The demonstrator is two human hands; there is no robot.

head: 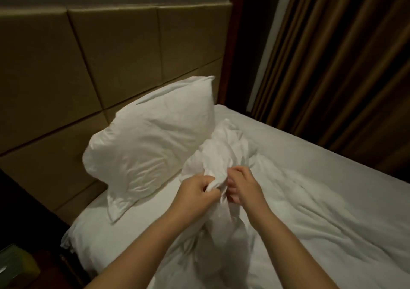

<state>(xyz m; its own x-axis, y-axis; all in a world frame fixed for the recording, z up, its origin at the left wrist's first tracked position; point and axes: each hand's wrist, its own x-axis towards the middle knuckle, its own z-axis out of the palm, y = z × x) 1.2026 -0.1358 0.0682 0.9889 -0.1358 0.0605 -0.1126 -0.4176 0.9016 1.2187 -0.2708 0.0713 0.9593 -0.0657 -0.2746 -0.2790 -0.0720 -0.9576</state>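
1. The bed carries our bunched white cover, heaped near the head end, mid-width.
2. The pillow leans on the headboard and touches the heap, so it may crowd any spreading.
3. Our left grip and right grip both clutch one fold. We judge we're finding an edge; next, draw it apart.

The fingertips of the left hand are buried in the crumpled white fabric sheet it grips; the right hand pinches the same folds, its fingertips partly hidden; both forearms run off the bottom edge; a dim greenish object, cut by the left edge, is too dark and blurred to identify.
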